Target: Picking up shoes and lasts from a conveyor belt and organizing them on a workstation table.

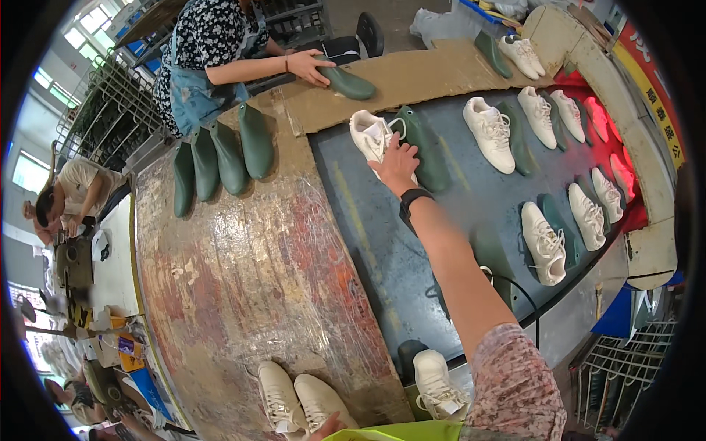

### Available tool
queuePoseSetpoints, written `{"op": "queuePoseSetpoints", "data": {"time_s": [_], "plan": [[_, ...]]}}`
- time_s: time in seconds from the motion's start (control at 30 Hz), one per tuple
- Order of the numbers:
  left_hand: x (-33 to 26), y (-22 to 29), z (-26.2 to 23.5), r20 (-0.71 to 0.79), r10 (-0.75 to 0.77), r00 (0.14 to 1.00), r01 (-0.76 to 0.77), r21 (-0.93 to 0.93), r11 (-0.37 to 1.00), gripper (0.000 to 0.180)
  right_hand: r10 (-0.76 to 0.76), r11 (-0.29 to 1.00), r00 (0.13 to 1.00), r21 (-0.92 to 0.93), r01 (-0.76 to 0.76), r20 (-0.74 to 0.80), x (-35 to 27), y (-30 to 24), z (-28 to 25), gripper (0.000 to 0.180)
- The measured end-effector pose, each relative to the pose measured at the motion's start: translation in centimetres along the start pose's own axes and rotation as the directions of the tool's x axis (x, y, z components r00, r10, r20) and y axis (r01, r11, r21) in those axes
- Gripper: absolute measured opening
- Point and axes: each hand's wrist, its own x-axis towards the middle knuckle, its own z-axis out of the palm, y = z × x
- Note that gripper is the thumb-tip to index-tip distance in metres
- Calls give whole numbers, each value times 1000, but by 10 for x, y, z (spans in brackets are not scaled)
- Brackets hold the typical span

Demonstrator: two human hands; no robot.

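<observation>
My right hand [397, 163] reaches far across the blue-grey conveyor belt [353, 198]. Its fingers are bent over the laced upper of a cream sneaker [365, 132], gripping it. Right beside that sneaker stands a green shoe last [424, 151]. Only a small part of my left hand [331, 425] shows at the lower edge, next to a cream sneaker [323, 403]; its fingers are mostly hidden. Another cream sneaker [279, 393] lies alongside on the worn table [243, 294]. A further cream sneaker [439, 382] sits on the near side of the belt.
Several cream sneakers and green lasts line the belt toward a red-lit opening [588, 95] on the right. Upright green lasts [228, 158] stand at the table's far left. Across the table, a co-worker's hand [309, 67] holds a green last [349, 82] over cardboard [412, 73].
</observation>
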Motion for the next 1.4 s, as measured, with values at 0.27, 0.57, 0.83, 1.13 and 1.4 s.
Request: {"op": "queuePoseSetpoints", "data": {"time_s": [0.27, 0.57, 0.83, 1.13, 1.4], "plan": [[-18, -24, 7, -31, -12, 999, 13, 41, 999, 40, -228, 961, 920, 226, 160, 318, -32, 35, -46, 82], [-51, -15, -22, -225, 316, 922, -291, 140, 947, 39, -270, 961, 357, 229, 153, 894, -360, 201, -212, 77], [-57, -48, -16, -277, 397, 875, -284, 371, 884, 53, -70, 954, 726, 259, -153, 684, -540, 211, -194, 99], [-64, -76, -3, -295, 423, 857, -327, 323, 888, 51, -5, 903, 824, 357, -240, 566, -519, 240, -171, 44], [-89, -65, -3, -299, 284, 911, -215, 244, 946, 54, -175, 966, 869, 252, 61, 463, -375, 195, -115, 39]]}}
